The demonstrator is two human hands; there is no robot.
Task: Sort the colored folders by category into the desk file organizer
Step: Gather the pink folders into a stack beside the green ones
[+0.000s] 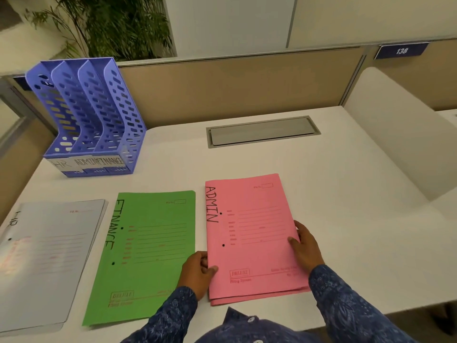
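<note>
Three folders lie side by side on the white desk [309, 184]. The pink folder [249, 231], marked ADMIN, is on the right. My left hand [197, 273] pinches its left edge near the bottom, and my right hand [305, 246] grips its right edge. The green folder [148, 246], marked FINANCE, lies in the middle, and the white folder [47, 256], marked HR, at the left. A blue file organizer [91, 115] with three slots stands at the back left, its front labelled HR, ADMIN, FINANCE. All its slots look empty.
A grey cable hatch [262, 132] is set into the desk behind the pink folder. A tan partition [235, 87] runs along the back. A white divider [400, 134] rises at the right. A plant [118, 23] stands beyond the organizer.
</note>
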